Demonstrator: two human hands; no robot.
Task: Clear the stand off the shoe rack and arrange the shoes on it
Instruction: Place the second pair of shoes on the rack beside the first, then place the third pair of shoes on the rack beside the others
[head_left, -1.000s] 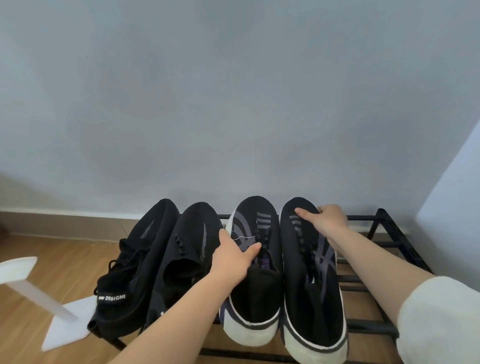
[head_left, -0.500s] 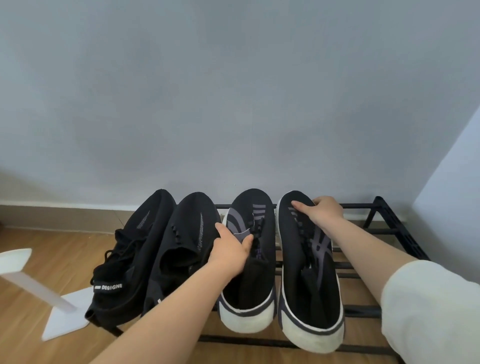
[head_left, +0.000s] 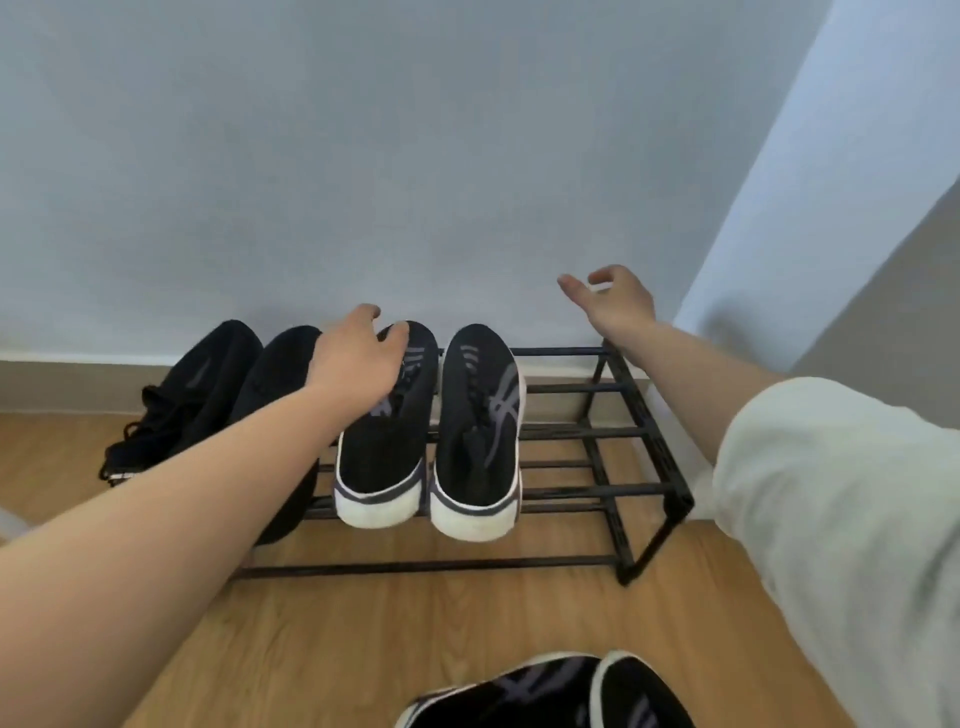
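A black metal shoe rack (head_left: 613, 488) stands against the wall. On its top sit two plain black shoes (head_left: 202, 389) at the left and two black shoes with white soles and grey stripes (head_left: 478, 431) in the middle. My left hand (head_left: 358, 358) hovers open just above the left striped shoe (head_left: 382, 457), fingers spread, holding nothing. My right hand (head_left: 615, 301) is lifted open in the air above the rack's back right corner. A sliver of the white stand (head_left: 11, 522) shows on the floor at the left edge.
Another pair of black striped shoes (head_left: 550, 693) lies on the wooden floor at the bottom of the view. The right half of the rack top holds bare bars. A wall corner juts out at the right.
Both hands have let go of the striped shoes and lifted off them. The right hand moved up and right. My view has pulled back, showing the floor and a second striped pair.
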